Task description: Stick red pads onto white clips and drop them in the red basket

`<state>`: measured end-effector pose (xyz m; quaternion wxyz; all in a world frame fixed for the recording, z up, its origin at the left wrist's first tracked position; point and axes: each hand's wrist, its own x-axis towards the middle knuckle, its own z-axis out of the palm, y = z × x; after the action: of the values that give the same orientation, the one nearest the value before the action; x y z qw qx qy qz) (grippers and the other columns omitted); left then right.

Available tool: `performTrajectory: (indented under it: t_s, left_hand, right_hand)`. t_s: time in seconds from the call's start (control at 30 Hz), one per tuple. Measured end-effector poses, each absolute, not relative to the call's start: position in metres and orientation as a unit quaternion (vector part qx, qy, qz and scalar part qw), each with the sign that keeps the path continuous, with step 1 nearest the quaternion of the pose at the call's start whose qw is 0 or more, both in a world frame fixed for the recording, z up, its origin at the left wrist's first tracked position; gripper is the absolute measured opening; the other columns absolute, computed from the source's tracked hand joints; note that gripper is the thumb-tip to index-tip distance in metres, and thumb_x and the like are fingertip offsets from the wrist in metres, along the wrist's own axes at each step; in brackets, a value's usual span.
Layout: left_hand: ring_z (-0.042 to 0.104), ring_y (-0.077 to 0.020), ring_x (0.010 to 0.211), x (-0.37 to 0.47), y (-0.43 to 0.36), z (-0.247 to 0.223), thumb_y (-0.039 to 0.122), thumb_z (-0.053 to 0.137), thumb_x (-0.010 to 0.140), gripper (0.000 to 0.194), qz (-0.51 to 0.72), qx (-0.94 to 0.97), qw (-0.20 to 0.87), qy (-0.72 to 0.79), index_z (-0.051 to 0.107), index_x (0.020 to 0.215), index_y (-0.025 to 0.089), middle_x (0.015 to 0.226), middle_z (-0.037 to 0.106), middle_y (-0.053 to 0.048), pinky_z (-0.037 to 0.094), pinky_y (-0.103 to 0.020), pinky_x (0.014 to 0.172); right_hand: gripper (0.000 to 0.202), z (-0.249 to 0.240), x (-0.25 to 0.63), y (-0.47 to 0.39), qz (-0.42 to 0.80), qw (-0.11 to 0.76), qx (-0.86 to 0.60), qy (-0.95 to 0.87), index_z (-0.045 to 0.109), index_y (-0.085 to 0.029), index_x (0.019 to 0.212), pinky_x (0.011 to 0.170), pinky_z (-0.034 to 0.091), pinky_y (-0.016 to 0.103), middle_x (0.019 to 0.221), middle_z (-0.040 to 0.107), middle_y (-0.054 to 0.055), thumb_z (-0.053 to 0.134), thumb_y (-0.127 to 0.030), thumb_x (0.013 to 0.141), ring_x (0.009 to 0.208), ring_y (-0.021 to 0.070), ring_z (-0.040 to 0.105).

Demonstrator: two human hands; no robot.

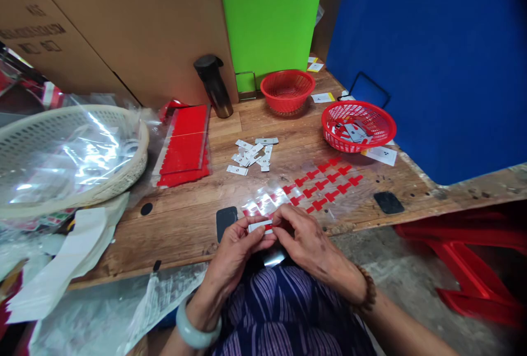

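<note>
At the table's near edge, my left hand (235, 246) is closed on a small flat white strip (256, 226), held between thumb and fingers. My right hand (304, 240) pinches at the strip's right end, where a bit of red sticker (268, 229) shows; its fingertips partly hide it. Just beyond my hands lies a clear sheet (263, 198) with rows of red cross-shaped stickers (325, 184). Farther back, several similar silver-white strips (252, 154) lie in a loose pile.
A red basket (358, 125) with strips inside stands at the right; another red basket (287, 92) is behind. Red sheets (185, 139), a dark tumbler (214, 87) and a large white basket (135, 163) occupy the left. A red stool (465, 268) stands below the table, right.
</note>
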<state>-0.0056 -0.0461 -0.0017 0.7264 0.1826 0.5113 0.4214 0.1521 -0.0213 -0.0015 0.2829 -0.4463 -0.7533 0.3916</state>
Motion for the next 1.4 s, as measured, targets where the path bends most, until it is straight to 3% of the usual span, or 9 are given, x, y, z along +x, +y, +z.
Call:
performTrajectory:
  t_s: [0.3, 0.57, 0.7, 0.87, 1.03, 1.4]
  left_hand:
    - [0.068, -0.0138, 0.063, -0.003, -0.048, -0.008, 0.025, 0.075, 0.066, 0.038, 0.437, 0.236, 0.649, 0.576, 0.060, 0.098, 0.011, 0.070, 0.073, -0.007, 0.054, -0.024, 0.068]
    - [0.067, -0.0146, 0.060, -0.002, -0.048, -0.008, 0.025, 0.076, 0.064, 0.033, 0.459, 0.257, 0.600, 0.603, 0.062, 0.092, 0.013, 0.072, 0.072, -0.005, 0.053, -0.027, 0.068]
    - [0.067, -0.0152, 0.061, -0.005, -0.049, -0.009, 0.025, 0.075, 0.066, 0.033, 0.449, 0.263, 0.606, 0.602, 0.061, 0.093, 0.013, 0.071, 0.072, -0.005, 0.053, -0.027, 0.069]
    - [0.069, -0.0157, 0.062, -0.010, -0.049, -0.009, 0.026, 0.074, 0.068, 0.038, 0.434, 0.253, 0.634, 0.588, 0.059, 0.099, 0.010, 0.069, 0.073, -0.008, 0.054, -0.026, 0.068]
    - [0.070, -0.0167, 0.062, -0.014, -0.048, -0.012, 0.024, 0.076, 0.065, 0.043, 0.428, 0.213, 0.673, 0.564, 0.060, 0.102, 0.009, 0.071, 0.073, -0.010, 0.055, -0.025, 0.067]
    - [0.070, -0.0158, 0.062, -0.013, -0.045, -0.010, 0.011, 0.071, 0.068, 0.034, 0.427, 0.171, 0.684, 0.567, 0.059, 0.099, 0.009, 0.071, 0.073, -0.011, 0.056, -0.022, 0.065]
  right_hand:
    - [0.013, -0.011, 0.149, -0.024, 0.431, 0.311, -0.457, -0.713, 0.050, -0.020, 0.077, 0.070, 0.038, 0.027, 0.078, 0.054, -0.001, 0.048, -0.008, 0.082, 0.074, 0.0142, 0.049]
    - [0.015, -0.006, 0.139, -0.032, 0.470, 0.325, -0.494, -0.655, 0.053, -0.019, 0.072, 0.069, 0.039, 0.027, 0.077, 0.054, 0.000, 0.050, -0.008, 0.082, 0.076, 0.0148, 0.050]
    - [0.014, -0.005, 0.138, -0.031, 0.456, 0.339, -0.497, -0.656, 0.053, -0.019, 0.072, 0.072, 0.039, 0.027, 0.083, 0.053, 0.001, 0.050, -0.008, 0.081, 0.082, 0.0154, 0.050]
    - [0.014, -0.006, 0.139, -0.026, 0.484, 0.320, -0.492, -0.649, 0.051, -0.019, 0.075, 0.062, 0.038, 0.024, 0.071, 0.053, -0.002, 0.047, -0.009, 0.083, 0.066, 0.0122, 0.049]
    - [0.013, -0.007, 0.138, -0.023, 0.473, 0.318, -0.498, -0.653, 0.052, -0.019, 0.078, 0.062, 0.038, 0.024, 0.071, 0.053, -0.002, 0.044, -0.011, 0.085, 0.067, 0.0121, 0.049]
    - [0.012, -0.017, 0.136, -0.023, 0.404, 0.295, -0.511, -0.699, 0.050, -0.019, 0.079, 0.064, 0.037, 0.025, 0.075, 0.053, -0.001, 0.044, -0.010, 0.085, 0.070, 0.0132, 0.048]
